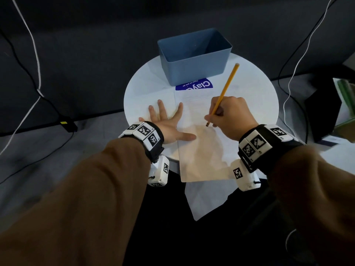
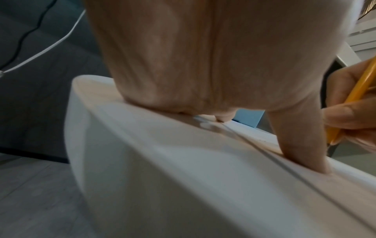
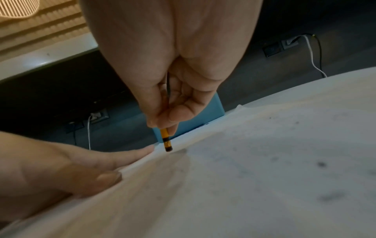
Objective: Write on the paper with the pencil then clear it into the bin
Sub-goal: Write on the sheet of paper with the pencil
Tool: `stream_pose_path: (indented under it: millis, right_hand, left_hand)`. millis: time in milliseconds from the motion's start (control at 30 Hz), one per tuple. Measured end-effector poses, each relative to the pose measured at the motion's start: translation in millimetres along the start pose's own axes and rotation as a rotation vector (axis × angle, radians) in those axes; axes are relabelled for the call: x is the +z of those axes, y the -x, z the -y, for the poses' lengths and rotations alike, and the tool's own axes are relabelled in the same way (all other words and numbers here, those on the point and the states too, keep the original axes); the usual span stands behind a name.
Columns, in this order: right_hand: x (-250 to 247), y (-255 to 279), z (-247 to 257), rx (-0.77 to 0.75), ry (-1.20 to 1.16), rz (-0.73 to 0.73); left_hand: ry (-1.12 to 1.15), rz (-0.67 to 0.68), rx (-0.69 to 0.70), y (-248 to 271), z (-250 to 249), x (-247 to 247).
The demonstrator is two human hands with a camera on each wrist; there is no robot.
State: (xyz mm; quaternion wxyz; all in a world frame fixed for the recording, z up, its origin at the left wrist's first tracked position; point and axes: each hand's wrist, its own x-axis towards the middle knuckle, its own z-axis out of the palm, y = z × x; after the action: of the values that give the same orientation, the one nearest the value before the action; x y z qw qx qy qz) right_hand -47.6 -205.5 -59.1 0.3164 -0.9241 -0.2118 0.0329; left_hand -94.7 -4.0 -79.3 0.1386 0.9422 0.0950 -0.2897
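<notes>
Sleeves: my brown sleeves [image 1: 86,198] fill the foreground, a tagged band on each wrist.
Left hand: my left hand [image 1: 165,121] lies flat, fingers spread, thumb [image 2: 301,145] pressing the paper's left edge.
Right hand: my right hand [image 1: 228,118] has its fingers curled round the pencil [image 1: 223,93], pinched low on the shaft.
Pencil: tip down on the paper [image 1: 201,150], long axis leaning up and away toward the bin.
Paper: on the round white table [image 1: 255,96], its near end overhanging the rim toward me.
Bin: the blue bin [image 1: 194,56] stands straight beyond the paper, open and seemingly empty; my right hand is the nearer.
Stage: I judge this the writing step; clearing not yet begun.
</notes>
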Motion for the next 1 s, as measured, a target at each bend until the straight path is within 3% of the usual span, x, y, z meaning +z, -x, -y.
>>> stream_pose_path:
  millis: [267,533,800,1000]
  right_hand:
    - [-25.9,7.0,-20.9,0.12,0.059,-0.055]
    - [1.5,3.7,1.8,0.003,0.001,0.014]
    - [-27.8,9.9,-23.9,0.109,0.065,-0.055]
    - [0.2,-0.2,2.8,-0.008,0.006,0.005]
  left_hand:
    - [0.04,0.0,0.024,-1.3,3.6,1.8]
    - [0.016,-0.009,0.01,-0.9,2.2,1.6]
    - [0.026,-0.009,0.015,-1.9,2.6,2.2]
    - [0.011,-0.001,0.003,-0.2,1.1,0.5]
